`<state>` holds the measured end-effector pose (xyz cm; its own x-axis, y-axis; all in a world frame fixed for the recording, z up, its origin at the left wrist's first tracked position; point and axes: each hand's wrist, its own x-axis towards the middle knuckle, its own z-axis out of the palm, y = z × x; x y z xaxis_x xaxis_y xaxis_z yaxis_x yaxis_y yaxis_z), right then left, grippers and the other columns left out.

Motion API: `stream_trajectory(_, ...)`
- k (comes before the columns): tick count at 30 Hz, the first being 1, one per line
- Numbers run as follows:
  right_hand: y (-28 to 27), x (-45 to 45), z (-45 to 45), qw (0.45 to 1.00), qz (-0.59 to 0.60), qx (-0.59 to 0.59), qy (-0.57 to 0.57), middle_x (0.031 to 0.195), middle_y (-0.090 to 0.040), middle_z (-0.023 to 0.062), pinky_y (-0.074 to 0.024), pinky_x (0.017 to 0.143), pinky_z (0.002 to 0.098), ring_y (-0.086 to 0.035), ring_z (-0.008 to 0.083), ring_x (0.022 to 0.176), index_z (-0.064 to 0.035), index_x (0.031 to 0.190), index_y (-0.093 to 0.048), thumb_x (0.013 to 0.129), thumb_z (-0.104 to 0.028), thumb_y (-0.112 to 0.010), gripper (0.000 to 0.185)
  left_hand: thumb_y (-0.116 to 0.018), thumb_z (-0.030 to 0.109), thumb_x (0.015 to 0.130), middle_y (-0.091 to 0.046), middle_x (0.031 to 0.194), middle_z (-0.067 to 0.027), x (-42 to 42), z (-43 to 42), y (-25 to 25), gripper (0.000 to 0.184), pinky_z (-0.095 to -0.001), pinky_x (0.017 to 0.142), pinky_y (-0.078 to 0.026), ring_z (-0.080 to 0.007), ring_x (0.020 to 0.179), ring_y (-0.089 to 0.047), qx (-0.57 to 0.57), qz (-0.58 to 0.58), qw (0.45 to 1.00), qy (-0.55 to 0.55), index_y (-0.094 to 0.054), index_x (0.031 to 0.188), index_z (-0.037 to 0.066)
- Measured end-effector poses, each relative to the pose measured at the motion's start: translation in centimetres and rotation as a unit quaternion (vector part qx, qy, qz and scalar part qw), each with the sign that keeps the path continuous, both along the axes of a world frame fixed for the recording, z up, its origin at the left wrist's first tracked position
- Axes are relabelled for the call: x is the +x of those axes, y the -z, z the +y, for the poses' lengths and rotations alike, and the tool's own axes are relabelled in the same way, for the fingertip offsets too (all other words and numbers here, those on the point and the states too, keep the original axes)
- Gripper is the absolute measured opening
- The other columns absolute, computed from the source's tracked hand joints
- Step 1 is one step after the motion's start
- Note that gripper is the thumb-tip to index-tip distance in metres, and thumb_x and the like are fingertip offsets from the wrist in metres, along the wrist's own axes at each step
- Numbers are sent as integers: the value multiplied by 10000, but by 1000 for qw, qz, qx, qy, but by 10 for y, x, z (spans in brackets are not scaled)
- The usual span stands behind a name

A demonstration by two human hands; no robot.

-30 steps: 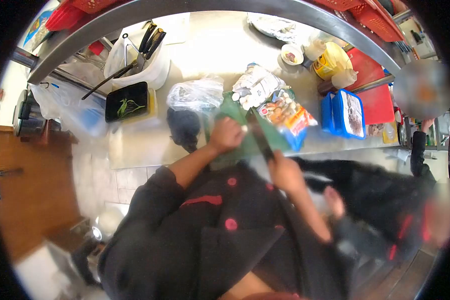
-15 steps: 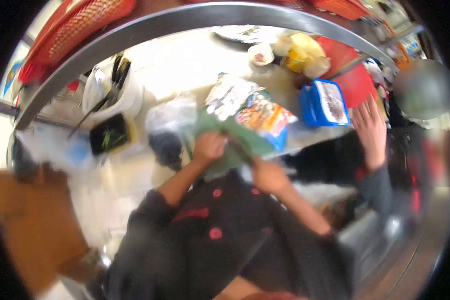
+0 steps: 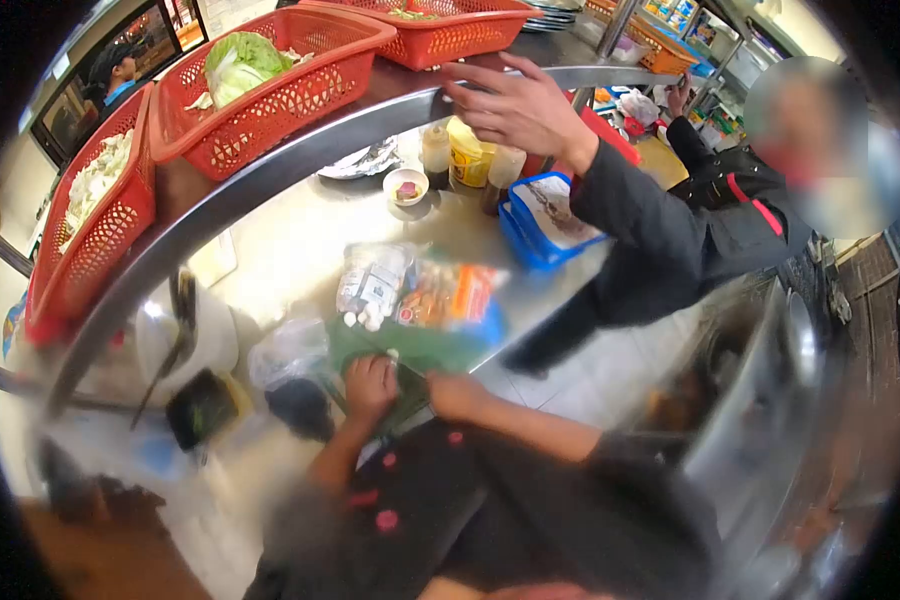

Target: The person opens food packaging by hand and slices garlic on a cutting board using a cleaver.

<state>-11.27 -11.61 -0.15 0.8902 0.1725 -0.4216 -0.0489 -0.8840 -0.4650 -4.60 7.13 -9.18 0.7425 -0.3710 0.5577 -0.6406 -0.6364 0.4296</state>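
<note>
My left hand (image 3: 370,388) is on a green cutting board (image 3: 350,345), its fingers curled and pressed together. A tiny white piece (image 3: 392,354) shows by its fingertips; what lies under them is hidden. To its right, my right hand (image 3: 457,397) is closed round the handle of a knife (image 3: 408,392), whose dark blade lies between both hands. Just beyond sit a clear bag of white round pieces (image 3: 372,280), a few loose white pieces (image 3: 372,318) and a colourful printed packet (image 3: 455,295).
A metal shelf edge (image 3: 260,188) arches above, carrying red baskets (image 3: 280,110) of vegetables. A co-worker's hand (image 3: 520,115) reaches across from the right. A blue container (image 3: 540,225) stands right; a white bucket (image 3: 205,335) and black tray (image 3: 202,410) stand left.
The view has shifted, bringing the baskets into sight. The co-worker's hand has risen from beside the blue container to the shelf edge. My hands stay on the board, now closer together.
</note>
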Motion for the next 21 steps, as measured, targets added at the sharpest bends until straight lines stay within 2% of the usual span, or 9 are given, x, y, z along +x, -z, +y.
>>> stream_trajectory(3,-1,11,-20,1000,26,-13,-9,968,-673,289,-519,812,521,-660,445,935,32,1070,-594,859,-83,-476,267,-675,75,761,-645,950,-118,4,-5,0,178,-431,781,-473,-331,867,-591,18,5,999,42,-678,939,65)
stream_trajectory(5,-15,2,-30,999,-15,-25,19,950,-673,288,-519,802,523,-660,445,916,36,1064,-594,863,-107,-479,272,-640,134,793,-665,974,-97,11,-6,11,178,-422,788,-472,-316,892,-594,48,-8,996,73,-698,952,77)
stream_trajectory(7,-20,-7,-38,998,-38,-39,11,925,-670,294,-517,796,530,-659,450,893,35,1042,-594,869,-128,-490,259,-626,158,784,-627,892,-131,10,-3,21,185,-467,760,-455,-342,850,-570,29,48,997,56,-666,934,58)
stream_trajectory(8,-28,-12,-38,999,-33,-40,13,908,-670,294,-517,791,531,-659,451,882,33,1044,-589,869,-133,-500,257,-679,109,762,-653,984,-122,5,-2,8,209,-432,805,-476,-340,906,-586,30,92,995,30,-672,962,47)
stream_trajectory(9,-37,-12,-36,998,-35,-45,19,891,-670,294,-516,787,531,-660,452,871,31,1046,-584,869,-139,-511,256,-679,109,762,-653,984,-122,4,-1,10,209,-432,805,-476,-340,906,-586,32,102,994,8,-672,962,47)
stream_trajectory(13,-51,-17,-27,997,-14,-71,-7,871,-667,297,-513,787,535,-658,454,863,39,1052,-569,871,-142,-516,261,-696,129,767,-648,939,-117,5,2,17,170,-431,799,-474,-328,894,-587,24,100,994,25,-662,913,51)
stream_trajectory(15,-52,-17,-25,991,-12,-117,-57,860,-667,295,-511,788,535,-660,453,854,47,1056,-557,873,-141,-515,265,-698,130,770,-647,919,-113,7,1,21,154,-430,796,-474,-323,890,-587,30,96,995,26,-660,898,54)
stream_trajectory(21,-60,-8,-22,997,33,-72,-24,871,-673,290,-521,783,519,-670,439,855,39,1017,-561,855,-128,-532,234,-690,118,778,-637,851,-102,6,1,22,98,-417,776,-473,-306,855,-584,0,93,995,22,-667,855,62)
